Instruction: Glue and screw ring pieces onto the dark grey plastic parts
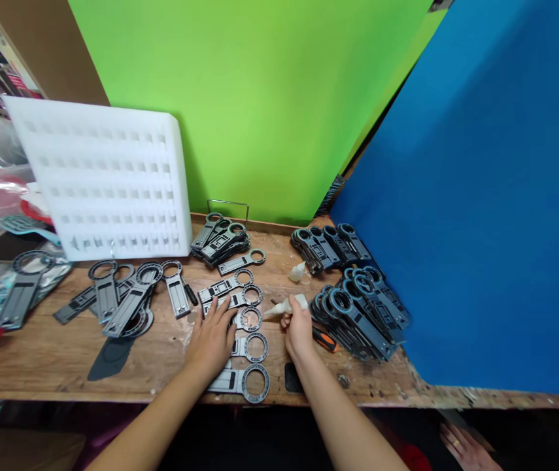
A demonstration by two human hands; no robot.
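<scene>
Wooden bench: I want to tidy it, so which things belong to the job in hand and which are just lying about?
Seemingly in the job:
white bottle, in the right hand
row of ringed grey parts, left hand on it
stacks of similar parts

Probably just lying about:
orange-and-black handle
pale blue slotted utensil

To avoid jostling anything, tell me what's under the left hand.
Under the left hand lie grey ring-ended pieces; their rings show, but whatever the palm covers is hidden.

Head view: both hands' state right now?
Left hand: open, palm down on grey, flat, ring-ended pieces.
Right hand: closed on white nozzle-tipped bottle.
</scene>
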